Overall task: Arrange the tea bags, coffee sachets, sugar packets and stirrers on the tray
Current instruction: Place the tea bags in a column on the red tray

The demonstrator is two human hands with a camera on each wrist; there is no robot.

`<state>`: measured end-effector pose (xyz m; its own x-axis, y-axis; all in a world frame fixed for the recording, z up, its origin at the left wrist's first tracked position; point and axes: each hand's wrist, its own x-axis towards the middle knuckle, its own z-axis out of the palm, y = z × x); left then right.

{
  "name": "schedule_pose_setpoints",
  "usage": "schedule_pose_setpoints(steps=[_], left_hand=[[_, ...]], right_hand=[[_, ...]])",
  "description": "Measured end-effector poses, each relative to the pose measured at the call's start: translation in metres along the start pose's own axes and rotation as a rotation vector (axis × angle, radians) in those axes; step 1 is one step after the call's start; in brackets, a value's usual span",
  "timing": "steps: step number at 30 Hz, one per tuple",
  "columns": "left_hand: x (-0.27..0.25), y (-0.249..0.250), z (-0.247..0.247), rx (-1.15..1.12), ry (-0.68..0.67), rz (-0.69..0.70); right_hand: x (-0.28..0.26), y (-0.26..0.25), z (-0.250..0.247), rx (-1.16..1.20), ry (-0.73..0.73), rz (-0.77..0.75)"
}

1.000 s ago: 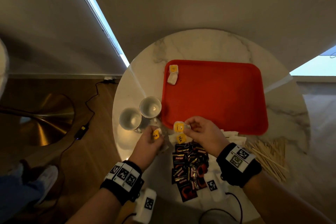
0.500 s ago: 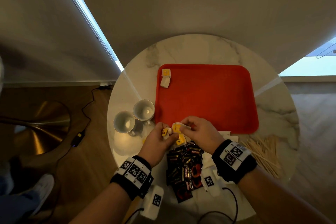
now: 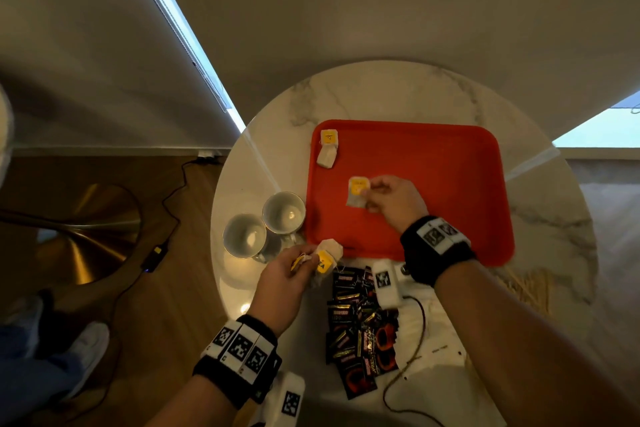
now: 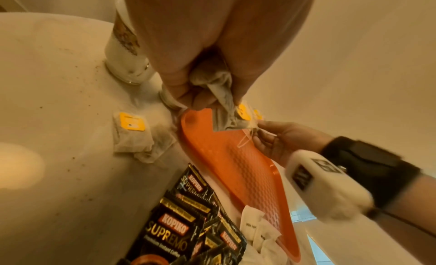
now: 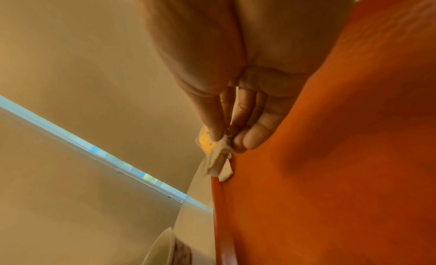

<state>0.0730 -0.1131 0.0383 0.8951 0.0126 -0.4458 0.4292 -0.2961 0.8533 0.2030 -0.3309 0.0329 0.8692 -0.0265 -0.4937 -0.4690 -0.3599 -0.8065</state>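
The right hand [image 3: 391, 199] is out over the red tray [image 3: 450, 163], and its thumb and fingers pinch one tea bag [image 3: 357, 191] with a yellow tag. The bag hangs low over the tray's left half. I cannot tell if it touches the tray yet. Another tea bag [image 3: 327, 152] already lies in the tray's far left corner.

The left hand [image 3: 284, 281] waits over the table [image 3: 398, 90] near the tray's front edge. Its fingers are curled tight around a little bunch of tea bags [image 3: 327, 258].

Here is what could go wrong. Tea bags have thin strings. From the left wrist, a loose loop of string shows by the right hand. If a string catches on a finger, the bag could get pulled along when the hand lets go, and it would land crooked or far from the first one.

The bags in the left hand are squashed together. Their strings could tangle, so pulling one out might drag out two.

That hand is also close to two cups [image 3: 266, 229]. A bump could knock them.

The coffee packets [image 3: 360, 333], the white sugar packets [image 4: 253, 226] and the sticks [image 3: 530, 288] wait on the table.
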Motion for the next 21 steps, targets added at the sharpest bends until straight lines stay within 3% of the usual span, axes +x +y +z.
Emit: schedule_pose_setpoints(steps=[3,8,13,18,21], left_hand=[[0.005,-0.001,-0.008,-0.017,0.009,-0.006],[0.004,0.003,-0.026,-0.036,0.009,0.017],[-0.003,0.004,-0.042,-0.071,0.007,0.001],[-0.004,0.002,-0.045,-0.079,0.013,-0.017],[-0.007,0.003,-0.045,-0.089,0.023,-0.024]], right_hand=[[0.043,-0.008,0.022,0.017,0.010,0.029],[0.092,-0.001,0.057,-0.144,0.013,0.071],[0.103,-0.002,0.070,-0.249,0.055,0.089],[0.102,-0.017,0.071,-0.569,0.133,0.059],[0.105,-0.025,0.070,-0.624,0.207,0.060]])
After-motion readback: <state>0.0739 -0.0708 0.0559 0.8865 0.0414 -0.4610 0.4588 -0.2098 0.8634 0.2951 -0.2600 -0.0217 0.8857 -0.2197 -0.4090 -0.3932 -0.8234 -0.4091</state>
